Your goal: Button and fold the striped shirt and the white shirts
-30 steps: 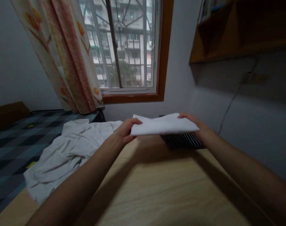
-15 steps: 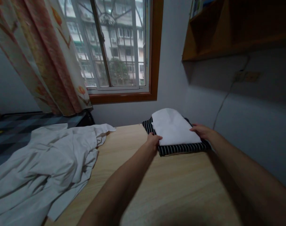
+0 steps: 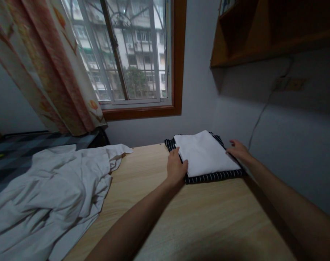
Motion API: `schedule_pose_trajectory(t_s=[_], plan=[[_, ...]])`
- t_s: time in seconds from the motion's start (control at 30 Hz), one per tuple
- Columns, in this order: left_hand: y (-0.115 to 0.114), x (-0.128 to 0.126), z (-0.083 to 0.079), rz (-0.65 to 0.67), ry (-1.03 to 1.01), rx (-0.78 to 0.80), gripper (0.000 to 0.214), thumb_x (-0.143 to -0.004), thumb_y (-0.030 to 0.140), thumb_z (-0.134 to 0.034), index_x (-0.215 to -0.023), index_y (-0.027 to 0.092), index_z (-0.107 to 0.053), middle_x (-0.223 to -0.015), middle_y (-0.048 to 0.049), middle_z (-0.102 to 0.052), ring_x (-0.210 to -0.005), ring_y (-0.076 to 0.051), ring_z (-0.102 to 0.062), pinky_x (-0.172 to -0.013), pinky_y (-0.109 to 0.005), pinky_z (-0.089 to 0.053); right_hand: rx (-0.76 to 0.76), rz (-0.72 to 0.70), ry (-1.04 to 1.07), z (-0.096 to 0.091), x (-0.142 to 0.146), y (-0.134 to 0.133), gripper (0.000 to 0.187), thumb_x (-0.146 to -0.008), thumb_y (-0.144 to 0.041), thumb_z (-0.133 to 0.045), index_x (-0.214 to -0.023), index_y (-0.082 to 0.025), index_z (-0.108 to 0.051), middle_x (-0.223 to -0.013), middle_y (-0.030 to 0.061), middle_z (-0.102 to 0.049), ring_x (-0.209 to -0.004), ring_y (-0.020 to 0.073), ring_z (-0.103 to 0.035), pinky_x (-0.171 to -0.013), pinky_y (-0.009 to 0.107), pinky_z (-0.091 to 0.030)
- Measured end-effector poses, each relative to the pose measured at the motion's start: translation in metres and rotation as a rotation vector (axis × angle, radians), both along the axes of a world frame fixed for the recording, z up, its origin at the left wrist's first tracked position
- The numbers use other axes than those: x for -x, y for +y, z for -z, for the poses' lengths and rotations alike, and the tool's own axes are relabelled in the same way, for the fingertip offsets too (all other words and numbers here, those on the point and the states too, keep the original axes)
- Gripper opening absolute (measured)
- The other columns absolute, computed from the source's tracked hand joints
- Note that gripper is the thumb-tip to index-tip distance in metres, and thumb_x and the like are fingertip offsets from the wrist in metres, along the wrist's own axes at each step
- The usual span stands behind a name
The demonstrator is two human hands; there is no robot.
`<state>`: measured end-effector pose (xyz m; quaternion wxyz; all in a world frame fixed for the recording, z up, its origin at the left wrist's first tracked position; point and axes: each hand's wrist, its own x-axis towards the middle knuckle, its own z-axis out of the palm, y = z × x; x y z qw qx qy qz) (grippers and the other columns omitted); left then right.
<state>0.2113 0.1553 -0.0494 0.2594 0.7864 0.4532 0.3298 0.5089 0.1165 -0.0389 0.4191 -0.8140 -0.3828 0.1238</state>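
Note:
A folded white garment [image 3: 208, 152] lies flat on top of a folded black garment with white stripes [image 3: 214, 177], near the far right corner of the wooden tabletop. My left hand [image 3: 176, 164] rests at the left edge of this stack, its thumb and fingers apart. On the other side, my right hand [image 3: 238, 150] is at the stack's right edge with the thumb beside the white cloth and the fingers spread. Neither hand grips the cloth.
A rumpled white cloth [image 3: 56, 192] covers the left part of the wooden tabletop [image 3: 137, 174]. Behind it is a checked dark surface [image 3: 9, 148]. A wooden shelf [image 3: 241, 58] hangs above on the right, and a cable [image 3: 259, 119] runs down the wall.
Both hands have let go of the white garment, and their fingers have opened. The garment now lies flatter and slightly nearer on the striped one.

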Motion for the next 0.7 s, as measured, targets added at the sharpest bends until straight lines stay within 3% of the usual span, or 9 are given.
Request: schedule_pose_trajectory(t_s=[0.03, 0.1, 0.2, 0.27, 0.37, 0.53, 0.63, 0.7], plan=[[-0.003, -0.002, -0.002, 0.042, 0.062, -0.131, 0.059, -0.086, 0.025, -0.053, -0.142, 0.015, -0.037, -0.145, -0.0165, -0.040, -0.134, -0.031, -0.037, -0.111, -0.046, -0.032, -0.026, -0.039, -0.134, -0.004, 0.009, 0.006, 0.064, -0.072, -0.015, -0.060, -0.134, -0.007, -0.049, -0.135, 0.0231, -0.051, -0.125, 0.0327, -0.048, -0.105, 0.048, -0.036], [-0.007, -0.009, -0.001, 0.167, 0.187, -0.242, 0.056, -0.091, 0.037, -0.046, -0.142, 0.014, -0.040, -0.151, -0.0148, -0.034, -0.140, -0.031, -0.027, -0.115, -0.047, -0.021, -0.057, -0.199, -0.394, -0.006, 0.034, 0.018, 0.057, -0.083, -0.026, -0.054, -0.136, -0.008, -0.048, -0.142, 0.0191, -0.045, -0.133, 0.0288, -0.040, -0.112, 0.043, -0.027], [-0.011, -0.019, 0.014, 0.329, 0.378, -0.205, 0.064, -0.094, 0.050, -0.035, -0.146, 0.013, -0.034, -0.154, -0.0145, -0.027, -0.143, -0.033, -0.018, -0.115, -0.052, -0.016, 0.049, -0.465, -0.568, 0.011, 0.073, 0.032, 0.053, -0.092, -0.038, -0.044, -0.139, -0.013, -0.047, -0.148, 0.0125, -0.040, -0.138, 0.0257, -0.033, -0.115, 0.041, -0.020], [-0.011, -0.020, 0.027, 0.338, 0.423, -0.182, 0.069, -0.094, 0.056, -0.029, -0.148, 0.013, -0.030, -0.155, -0.0138, -0.024, -0.144, -0.032, -0.015, -0.115, -0.052, -0.014, 0.191, -0.527, -0.632, 0.028, 0.088, 0.036, 0.056, -0.094, -0.044, -0.039, -0.141, -0.015, -0.044, -0.150, 0.0119, -0.037, -0.140, 0.0297, -0.029, -0.114, 0.048, -0.019], [-0.010, -0.014, 0.038, 0.343, 0.426, -0.206, 0.079, -0.090, 0.066, -0.023, -0.149, 0.012, -0.027, -0.156, -0.0140, -0.022, -0.145, -0.031, -0.012, -0.116, -0.050, -0.012, 0.300, -0.490, -0.651, 0.043, 0.090, 0.034, 0.058, -0.096, -0.050, -0.033, -0.145, -0.019, -0.038, -0.153, 0.0090, -0.032, -0.141, 0.0303, -0.026, -0.113, 0.052, -0.018], [-0.012, -0.004, 0.034, 0.391, 0.459, -0.197, 0.113, -0.070, 0.086, -0.037, -0.150, 0.008, -0.021, -0.156, -0.0181, -0.017, -0.145, -0.033, -0.010, -0.116, -0.049, -0.011, 0.345, -0.328, -0.721, 0.039, 0.089, 0.015, 0.060, -0.096, -0.052, -0.029, -0.144, -0.018, -0.038, -0.152, 0.0127, -0.034, -0.139, 0.0314, -0.029, -0.111, 0.054, -0.019], [-0.016, -0.002, 0.031, 0.386, 0.496, -0.177, 0.116, -0.067, 0.089, -0.038, -0.151, 0.012, -0.018, -0.157, -0.0161, -0.016, -0.145, -0.032, -0.011, -0.116, -0.050, -0.012, 0.308, -0.218, -0.842, 0.043, 0.104, -0.008, 0.064, -0.094, -0.055, -0.031, -0.142, -0.014, -0.041, -0.148, 0.0176, -0.039, -0.136, 0.0360, -0.032, -0.109, 0.059, -0.018], [-0.020, 0.004, 0.030, 0.388, 0.534, -0.173, 0.112, -0.070, 0.088, -0.032, -0.151, 0.013, -0.018, -0.157, -0.0150, -0.017, -0.145, -0.032, -0.012, -0.116, -0.050, -0.014, 0.254, -0.214, -0.882, 0.053, 0.115, -0.025, 0.062, -0.095, -0.052, -0.028, -0.141, -0.014, -0.042, -0.146, 0.0172, -0.041, -0.135, 0.0343, -0.035, -0.108, 0.058, -0.023]])
